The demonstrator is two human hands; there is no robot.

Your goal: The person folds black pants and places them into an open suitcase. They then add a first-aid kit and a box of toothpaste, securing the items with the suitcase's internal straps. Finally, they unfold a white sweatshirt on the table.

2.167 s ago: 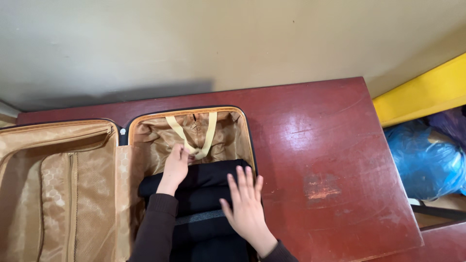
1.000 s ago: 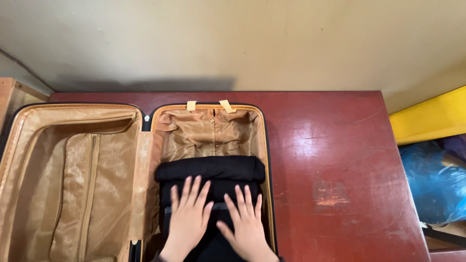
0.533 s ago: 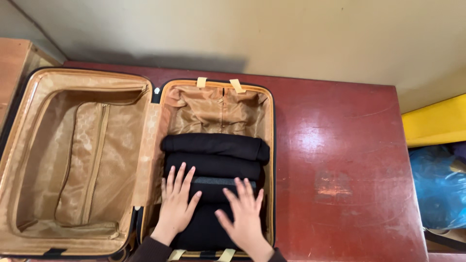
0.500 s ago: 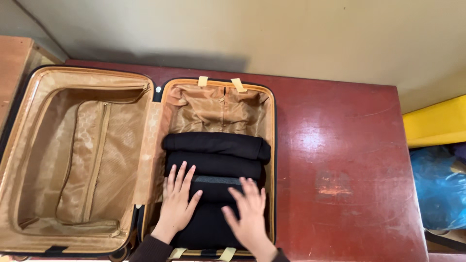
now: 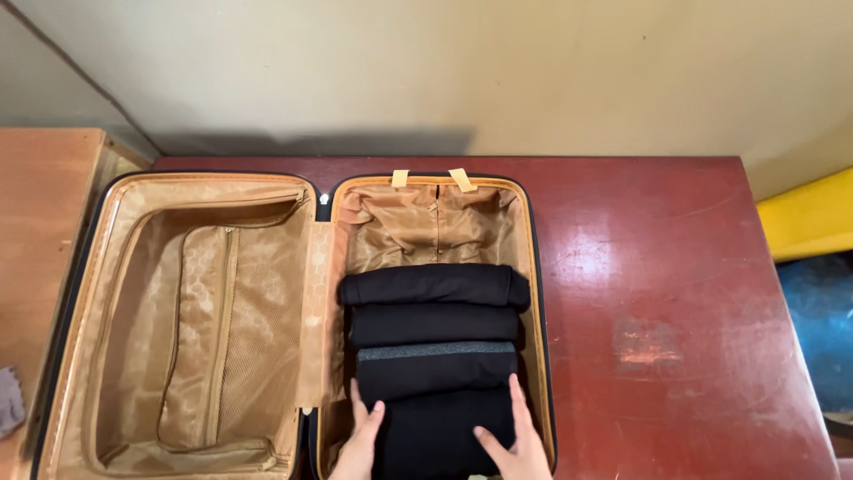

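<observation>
Left hand (image 5: 362, 437): low in the view, partly cut off at the bottom edge; palm down, fingers together and stretched forward, thumb spread out to the side.
Right hand (image 5: 515, 442): level with the left hand and well apart from it; open and flat, fingers pointing forward, thumb angled inward toward the left hand.
Wrists and arms: out of view below the edge.

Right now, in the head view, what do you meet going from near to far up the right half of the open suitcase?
Left hand and right hand → lowest black folded garment → grey-edged black garment → third black garment → farthest black garment → bare tan lining → two tan strap ends on the suitcase rim.
</observation>
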